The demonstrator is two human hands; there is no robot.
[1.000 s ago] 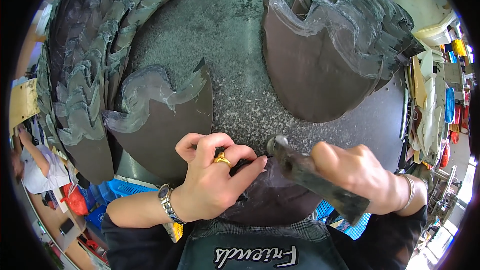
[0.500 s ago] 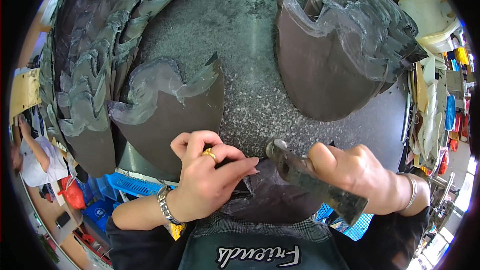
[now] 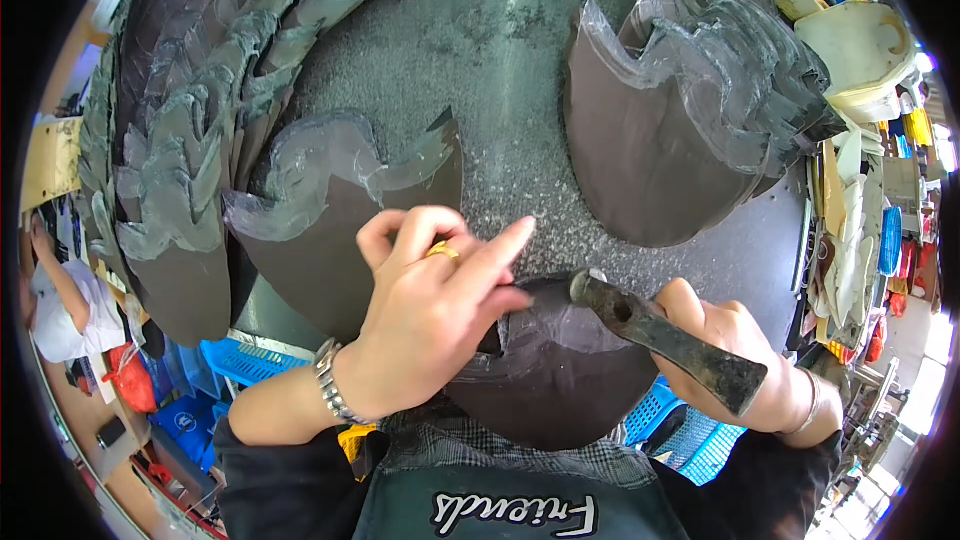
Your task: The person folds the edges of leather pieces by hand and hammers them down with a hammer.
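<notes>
My right hand (image 3: 722,328) is wrapped around a hammer, whose worn metal head (image 3: 665,340) hangs above the right part of a dark brown curved leather-like piece (image 3: 560,395). This piece lies at the near edge of the worktop, its upper border coated with a greyish film. Over its left end hovers my left hand (image 3: 425,305), thumb and index finger apart and blurred, with nothing seen between them. Just beyond that hand rests a similar cut piece (image 3: 350,225) with a wavy greyish edge, partly covered by my fingers.
Overlapping rows of similar pieces (image 3: 185,200) fill the left side of the dark speckled worktop (image 3: 430,50). A fanned stack (image 3: 650,150) lies at the far right. Blue plastic baskets (image 3: 705,445) stand below the near edge. A white jug (image 3: 855,50) is at the right, a person (image 3: 75,310) far left.
My left fingers have spread from a pinch and lifted off the piece's edge. The hammer has shifted slightly right, and more of the near piece shows. The whole view has shifted a little.
</notes>
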